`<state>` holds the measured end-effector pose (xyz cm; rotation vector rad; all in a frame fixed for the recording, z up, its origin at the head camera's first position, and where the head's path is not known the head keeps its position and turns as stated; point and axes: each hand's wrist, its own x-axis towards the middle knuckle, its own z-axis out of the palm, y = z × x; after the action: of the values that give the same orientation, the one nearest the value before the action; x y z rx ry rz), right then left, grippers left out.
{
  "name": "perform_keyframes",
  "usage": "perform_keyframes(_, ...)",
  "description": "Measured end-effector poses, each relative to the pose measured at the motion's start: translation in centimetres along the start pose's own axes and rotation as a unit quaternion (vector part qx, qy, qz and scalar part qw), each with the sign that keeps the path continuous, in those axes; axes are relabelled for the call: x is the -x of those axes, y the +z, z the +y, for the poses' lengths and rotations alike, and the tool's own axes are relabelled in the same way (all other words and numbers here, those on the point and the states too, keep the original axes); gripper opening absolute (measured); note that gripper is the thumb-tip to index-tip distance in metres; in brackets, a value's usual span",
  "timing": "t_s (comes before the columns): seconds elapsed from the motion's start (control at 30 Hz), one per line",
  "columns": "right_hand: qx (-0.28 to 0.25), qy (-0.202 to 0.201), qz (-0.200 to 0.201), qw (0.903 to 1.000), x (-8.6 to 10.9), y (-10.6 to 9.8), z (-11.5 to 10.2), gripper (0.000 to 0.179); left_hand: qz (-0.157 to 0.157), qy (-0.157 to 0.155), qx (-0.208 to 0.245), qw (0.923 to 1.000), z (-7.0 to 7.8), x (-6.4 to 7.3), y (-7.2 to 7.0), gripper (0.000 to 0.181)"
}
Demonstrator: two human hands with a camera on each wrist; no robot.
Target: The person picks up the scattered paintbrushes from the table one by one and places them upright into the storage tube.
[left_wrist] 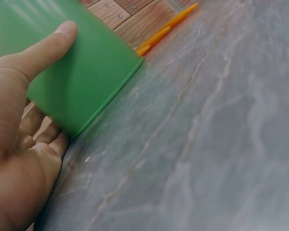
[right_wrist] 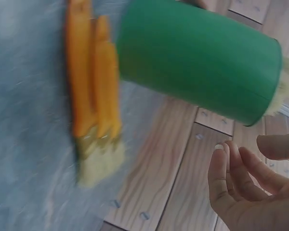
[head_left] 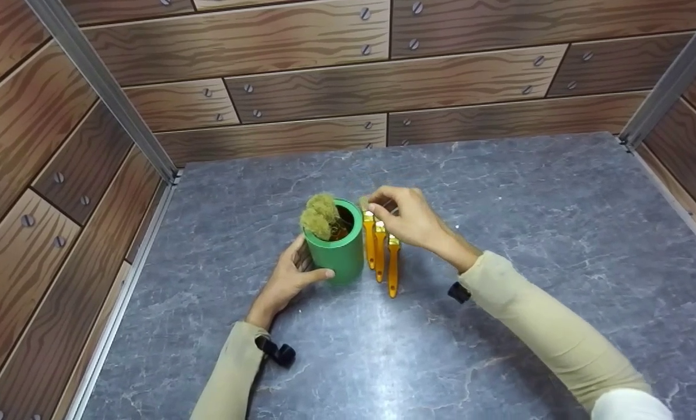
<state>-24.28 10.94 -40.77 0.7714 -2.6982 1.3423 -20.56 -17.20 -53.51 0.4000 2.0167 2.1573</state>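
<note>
A green cylindrical pot (head_left: 339, 262) stands upright on the tabletop. A yellowish-green fibrous tuft (head_left: 318, 217) sticks out over the left of its rim, and something reddish-brown, hard to make out, lies inside. My left hand (head_left: 289, 277) holds the pot's lower left side, the thumb across the front and the fingers (left_wrist: 43, 127) behind. Three flat paintbrushes (head_left: 393, 271) with orange handles lie side by side just right of the pot, bristles away from me. Over their bristle ends hovers my right hand (head_left: 409, 219), its fingers loosely bent with nothing between them in the right wrist view.
The grey marbled tabletop (head_left: 528, 192) spreads around the pot and brushes. Wood-patterned walls (head_left: 312, 64) close it off at the back and both sides, with metal corner posts (head_left: 108, 87) at the rear. Each wrist carries a small black camera (head_left: 280, 352).
</note>
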Motion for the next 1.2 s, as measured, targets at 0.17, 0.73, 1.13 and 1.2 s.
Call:
perform_keyframes(0.17, 0.017, 0.004, -0.011, 0.9998, 0.8, 0.1, 1.5, 0.015, -0.001, 0.0, 0.001, 1.0, 0.2, 0.1, 0.0, 0.111)
perform_keyframes(0.73, 0.087, 0.08, -0.11, 0.9868, 2.9, 1.8, 6.1, 0.014, -0.006, 0.005, -0.001, 1.0, 0.1, 0.1, 0.0, 0.11)
perform_keyframes(1.13, 0.106, 0.145, -0.129, 0.9752, 3.0, 1.9, 6.9, 0.024, -0.004, 0.008, -0.001, 1.0, 0.2, 0.1, 0.1, 0.108)
perform_keyframes(1.2, 0.108, 0.16, -0.134, 0.9721, 2.9, 1.7, 6.8, 0.025, -0.004, 0.009, 0.0, 1.0, 0.2, 0.1, 0.1, 0.108)
